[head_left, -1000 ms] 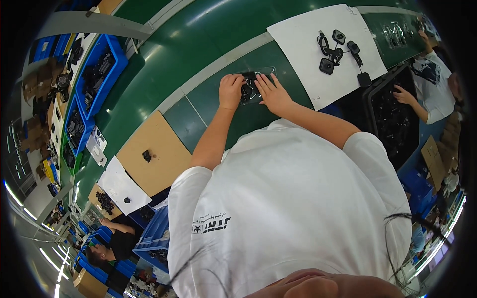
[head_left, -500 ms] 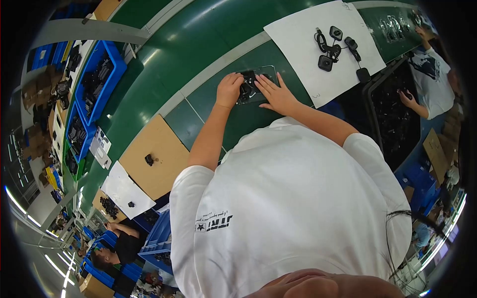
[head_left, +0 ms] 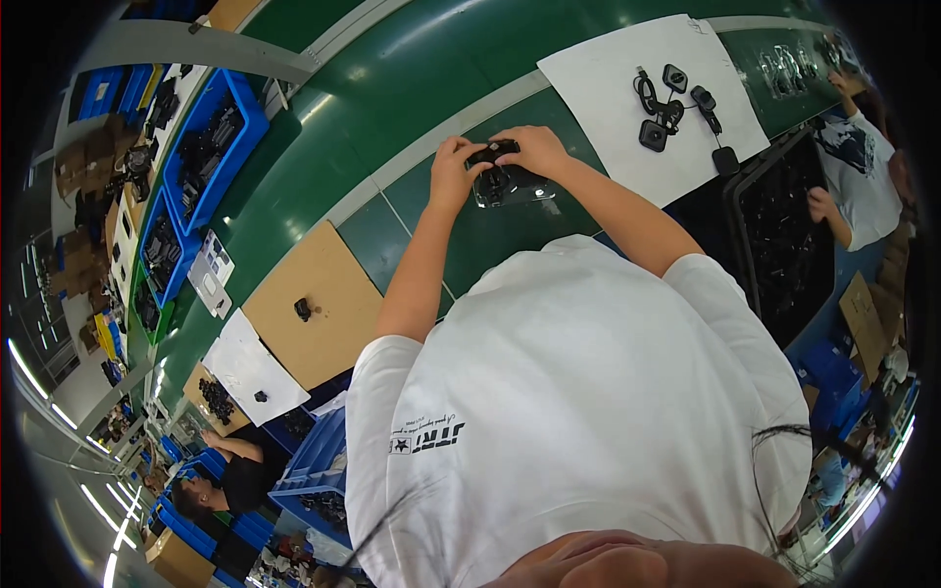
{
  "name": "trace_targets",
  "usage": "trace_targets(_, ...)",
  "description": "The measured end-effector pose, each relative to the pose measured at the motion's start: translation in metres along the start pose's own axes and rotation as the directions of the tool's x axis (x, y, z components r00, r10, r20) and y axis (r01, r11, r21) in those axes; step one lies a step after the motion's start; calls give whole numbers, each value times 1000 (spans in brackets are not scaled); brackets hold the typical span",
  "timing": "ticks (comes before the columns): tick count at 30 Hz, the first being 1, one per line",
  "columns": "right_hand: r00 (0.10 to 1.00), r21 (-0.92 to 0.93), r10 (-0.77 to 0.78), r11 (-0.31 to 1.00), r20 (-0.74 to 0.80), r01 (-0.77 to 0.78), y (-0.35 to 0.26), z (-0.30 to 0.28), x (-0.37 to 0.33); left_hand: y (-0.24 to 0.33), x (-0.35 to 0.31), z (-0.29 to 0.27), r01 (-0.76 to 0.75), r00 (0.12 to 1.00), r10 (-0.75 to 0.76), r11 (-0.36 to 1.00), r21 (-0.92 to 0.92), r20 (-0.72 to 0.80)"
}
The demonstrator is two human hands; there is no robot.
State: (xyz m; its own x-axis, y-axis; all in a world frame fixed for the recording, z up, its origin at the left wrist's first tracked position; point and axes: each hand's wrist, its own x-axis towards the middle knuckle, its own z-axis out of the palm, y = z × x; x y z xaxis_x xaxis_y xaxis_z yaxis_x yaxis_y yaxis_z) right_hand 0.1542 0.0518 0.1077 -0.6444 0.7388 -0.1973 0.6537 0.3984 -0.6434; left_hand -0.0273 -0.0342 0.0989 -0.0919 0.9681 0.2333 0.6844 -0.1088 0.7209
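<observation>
Both hands hold a small black device (head_left: 493, 151) between them, over the green bench. On its left end, the fingers and thumb of my left hand (head_left: 453, 174) are closed. My right hand (head_left: 537, 153) grips the right end, its fingers bent over the top edge. Just below lies a clear plastic tray (head_left: 534, 192), with a dark part (head_left: 497, 182) showing at its left side; whether that part belongs to the device I cannot tell.
To the right, a white sheet (head_left: 608, 113) bears black square devices with coiled cables (head_left: 669, 116). Beyond it stands a black bin (head_left: 784, 235) of dark parts beside a co-worker (head_left: 858, 176). At left are a brown board (head_left: 323, 343) and blue bins (head_left: 257, 122).
My hands were lying over the clear tray and its black contents. Now they grip the black device above it, and my right hand has moved up and closed. The view has shifted slightly.
</observation>
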Motion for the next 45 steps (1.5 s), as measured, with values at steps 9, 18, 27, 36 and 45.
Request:
trace_targets(9, 999, 2, -35, 999, 10, 35, 9, 3, 3, -4, 4, -14, 269, 948, -264, 963, -2, 178)
trace_targets(18, 998, -75, -60, 996, -34, 57, 7, 15, -2, 9, 4, 6, -52, 972, -72, 864, 501, 225)
trace_targets(27, 984, -197, -97, 978, -148, 66, 4, 20, -3, -14, 10, 5, -223, 974, 195, 900, 375, 112)
trace_targets(36, 979, -133, -148, 983, -144, 129, 16, 20, 5, -18, 25, 5, -245, 963, 170, 872, 424, 207)
trace_targets(45, 991, -152, 109, 984, 83, -96, 1, 14, 15, -16, 25, 6, -22, 957, -97, 915, 403, 273)
